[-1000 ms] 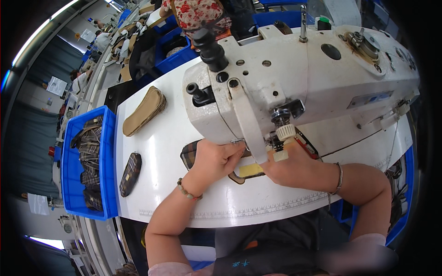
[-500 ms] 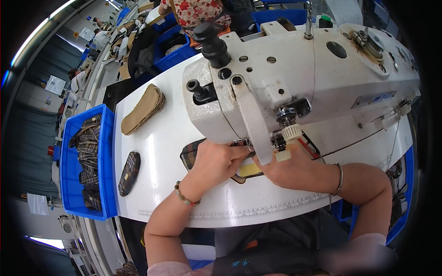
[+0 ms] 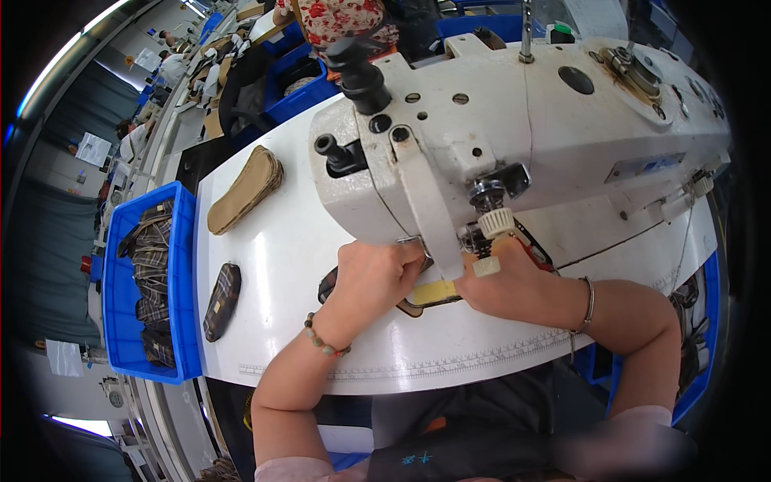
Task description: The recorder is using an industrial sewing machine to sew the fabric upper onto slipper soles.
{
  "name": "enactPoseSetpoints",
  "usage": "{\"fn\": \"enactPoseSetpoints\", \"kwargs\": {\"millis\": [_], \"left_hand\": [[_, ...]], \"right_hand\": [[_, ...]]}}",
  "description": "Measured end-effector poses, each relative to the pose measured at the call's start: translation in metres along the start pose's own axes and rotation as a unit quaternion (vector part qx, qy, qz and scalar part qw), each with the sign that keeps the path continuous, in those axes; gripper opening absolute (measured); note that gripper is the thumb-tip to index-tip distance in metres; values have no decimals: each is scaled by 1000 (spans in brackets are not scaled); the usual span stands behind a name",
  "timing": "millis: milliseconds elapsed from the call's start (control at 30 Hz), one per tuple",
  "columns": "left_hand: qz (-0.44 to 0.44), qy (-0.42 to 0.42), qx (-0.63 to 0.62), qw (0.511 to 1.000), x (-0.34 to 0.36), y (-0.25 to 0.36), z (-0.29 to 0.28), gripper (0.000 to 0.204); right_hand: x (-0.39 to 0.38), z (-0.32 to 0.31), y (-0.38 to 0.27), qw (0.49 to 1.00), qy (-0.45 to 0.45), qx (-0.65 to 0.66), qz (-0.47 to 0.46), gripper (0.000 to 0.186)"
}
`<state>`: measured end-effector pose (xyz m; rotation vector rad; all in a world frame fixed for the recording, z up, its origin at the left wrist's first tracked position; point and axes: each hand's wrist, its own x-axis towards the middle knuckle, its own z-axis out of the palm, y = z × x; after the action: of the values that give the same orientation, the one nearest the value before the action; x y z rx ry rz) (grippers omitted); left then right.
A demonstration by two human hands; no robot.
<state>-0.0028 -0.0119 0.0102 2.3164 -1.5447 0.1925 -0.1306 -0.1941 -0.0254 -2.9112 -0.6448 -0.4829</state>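
Under the head of a white sewing machine, both my hands are on a dark plaid slipper upper with a yellow patch and a brown sole piece along its near edge. My left hand, fingers curled, grips the work left of the needle area. My right hand is closed at its right side, behind the tension knobs; its fingertips are partly hidden. The machine head covers the needle. A finished-looking plaid piece lies apart on the table at left.
A stack of brown sole pieces lies on the white table, which has a printed ruler along its near edge. Left of it stands a blue bin with several plaid pieces. Another blue bin sits at right. A person in a flowered top is beyond.
The plaid upper's left end has drawn in toward my left hand, so less of it shows. My left fingers are more curled. The whole view has shifted slightly.
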Motion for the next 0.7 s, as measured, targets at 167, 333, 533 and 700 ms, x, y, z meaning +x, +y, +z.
{"fn": "enactPoseSetpoints", "kwargs": {"millis": [167, 333, 533, 700], "left_hand": [[-25, -3, 8, 1000, -1, 3, 1, 5], [-37, -36, 14, 999, -1, 7, -2, 5], [17, 11, -9, 1000, -7, 2, 1, 13], [-3, -26, 25, 999, -7, 3, -5, 14]], "right_hand": [[-6, 27, 9, 1000, 20, -4, -9, 11], [-10, 54, 14, 1000, 23, 10, -9, 10], [-6, 46, 13, 999, 31, -6, -16, 18], [-1, 11, -2, 998, 46, -49, 5, 32]]}}
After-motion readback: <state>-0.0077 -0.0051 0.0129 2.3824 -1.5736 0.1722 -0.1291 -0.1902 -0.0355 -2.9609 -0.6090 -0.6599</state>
